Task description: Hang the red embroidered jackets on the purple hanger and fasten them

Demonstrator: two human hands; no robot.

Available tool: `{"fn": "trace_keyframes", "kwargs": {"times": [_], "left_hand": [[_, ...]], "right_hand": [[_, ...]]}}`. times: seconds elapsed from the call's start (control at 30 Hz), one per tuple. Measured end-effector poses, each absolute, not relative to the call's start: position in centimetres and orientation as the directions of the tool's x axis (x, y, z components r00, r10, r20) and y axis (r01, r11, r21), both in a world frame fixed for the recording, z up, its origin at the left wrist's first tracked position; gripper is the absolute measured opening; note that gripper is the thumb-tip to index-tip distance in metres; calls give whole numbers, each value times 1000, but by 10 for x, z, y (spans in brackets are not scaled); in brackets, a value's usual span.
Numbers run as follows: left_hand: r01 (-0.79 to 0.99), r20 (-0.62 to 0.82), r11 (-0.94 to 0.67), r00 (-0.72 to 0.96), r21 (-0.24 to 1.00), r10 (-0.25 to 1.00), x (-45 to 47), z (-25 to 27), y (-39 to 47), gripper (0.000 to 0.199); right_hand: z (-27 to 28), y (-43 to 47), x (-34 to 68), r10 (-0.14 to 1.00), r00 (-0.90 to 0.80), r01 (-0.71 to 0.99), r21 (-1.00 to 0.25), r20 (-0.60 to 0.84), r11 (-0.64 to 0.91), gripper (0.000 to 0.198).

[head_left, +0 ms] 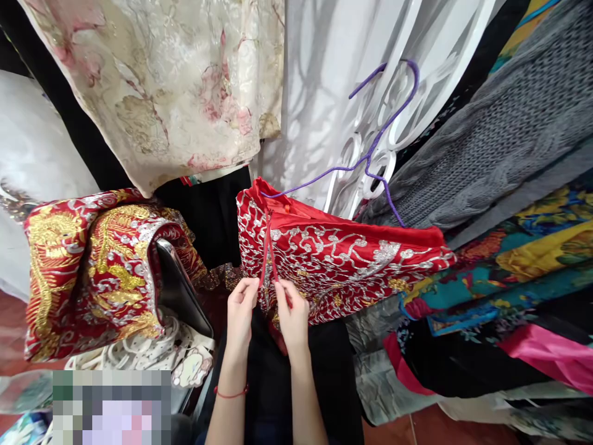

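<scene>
Two strands of red cord (264, 252) hang at the top edge of the red embroidered garment (352, 253), on the purple hanger (369, 156) ahead of the person. Left hand (241, 309) pinches one, right hand (291, 309) the other; fingers nearly together at the tips. Best: light, even tension, strands untwisted, clear of the raised embroidery.

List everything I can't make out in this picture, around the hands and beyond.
- Head view: the parts of the red cords between the fingertips of the left hand and right hand; the fingers cover them.
- Head view: the arm ends of the purple hanger; the red garment hides them.
- Head view: the cream floral cloth's top; cut by the upper edge.
- Head view: whatever lies behind the lower-left pixelated patch.
</scene>
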State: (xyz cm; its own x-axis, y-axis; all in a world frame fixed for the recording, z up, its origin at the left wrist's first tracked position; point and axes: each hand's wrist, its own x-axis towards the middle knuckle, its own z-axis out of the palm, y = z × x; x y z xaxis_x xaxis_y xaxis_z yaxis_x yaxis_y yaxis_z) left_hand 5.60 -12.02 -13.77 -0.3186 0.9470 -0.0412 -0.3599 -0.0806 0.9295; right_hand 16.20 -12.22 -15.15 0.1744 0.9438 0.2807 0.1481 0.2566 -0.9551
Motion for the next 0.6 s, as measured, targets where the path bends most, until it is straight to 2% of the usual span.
{"fn": "trace_keyframes", "kwargs": {"times": [0.1, 0.2, 0.33, 0.4, 0.47, 0.53, 0.6], "left_hand": [[-287, 21, -126, -344, 950, 939, 61, -137, -121, 49], [-125, 86, -146, -391, 981, 916, 63, -140, -123, 46], [45, 161, -156, -417, 987, 895, 60, -146, -124, 33], [64, 201, -193, -448, 979, 871, 59, -147, -124, 31], [44, 224, -227, -431, 973, 874, 59, -147, -124, 30], [-10, 226, -247, -372, 969, 900, 59, -146, -126, 30], [-52, 234, -265, -327, 963, 916, 59, -145, -128, 29]], "right_hand": [[-149, -126, 156, 938, 24, 353, -881, 345, 315, 27], [-143, -132, 161, 930, -117, 503, -787, 347, 357, 29], [-121, -146, 179, 877, -219, 544, -693, 427, 473, 27], [-108, -151, 184, 859, -151, 476, -726, 489, 497, 27], [-97, -151, 182, 881, -29, 343, -823, 472, 452, 25], [-90, -145, 175, 935, 67, 142, -931, 348, 337, 25], [-87, -134, 165, 973, 115, -82, -974, 201, 211, 27]]}}
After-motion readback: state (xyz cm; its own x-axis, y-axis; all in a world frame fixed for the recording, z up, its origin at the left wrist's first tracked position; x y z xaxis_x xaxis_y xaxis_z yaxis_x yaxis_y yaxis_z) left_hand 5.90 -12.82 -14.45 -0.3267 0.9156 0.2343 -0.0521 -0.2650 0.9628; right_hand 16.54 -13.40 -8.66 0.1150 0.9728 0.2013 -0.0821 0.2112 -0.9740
